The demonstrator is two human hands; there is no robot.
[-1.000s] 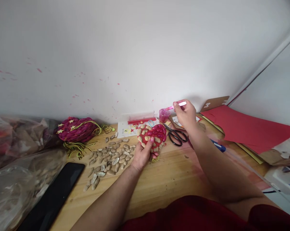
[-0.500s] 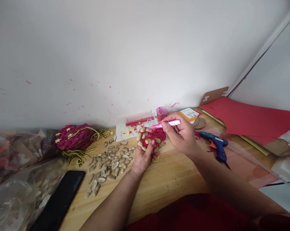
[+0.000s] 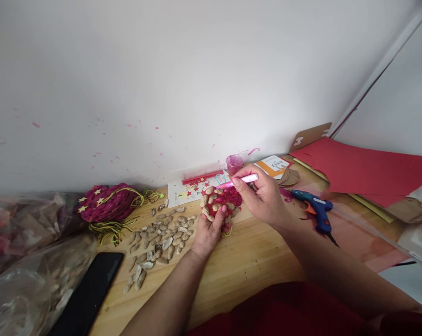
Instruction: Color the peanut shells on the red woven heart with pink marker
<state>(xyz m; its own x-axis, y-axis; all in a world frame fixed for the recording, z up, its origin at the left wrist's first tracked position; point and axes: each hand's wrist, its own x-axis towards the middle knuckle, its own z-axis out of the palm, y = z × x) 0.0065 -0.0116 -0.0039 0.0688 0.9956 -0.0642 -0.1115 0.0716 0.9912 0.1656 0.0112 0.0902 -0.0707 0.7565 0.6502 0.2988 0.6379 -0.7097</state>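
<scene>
My left hand [image 3: 211, 231] is closed on a red piece covered with peanut shells [image 3: 213, 207], thumb on its front face. The shells on its right part are magenta; those on the left are plain tan. Between the thumb and fingers of my right hand [image 3: 263, 198] is a paintbrush [image 3: 247, 178] with a whitish handle and a pink-stained lower end. Its tip is at the upper edge of the shell-covered piece, by a tan shell; whether it touches is hard to tell. Behind my right hand stands a clear cup stained with pink paint [image 3: 234, 163].
Loose peanut shells [image 3: 165, 233] spread left of my left hand. A finished-looking magenta shell piece with gold stars [image 3: 107, 203], a black phone [image 3: 88, 294] and plastic bags [image 3: 32, 280] lie farther left. To the right are a blue glue gun [image 3: 317, 207] and red paper [image 3: 364, 168].
The paintbrush and my right hand have shifted slightly left along the shell-covered piece. My left hand keeps its hold. The whole view has moved a little.
</scene>
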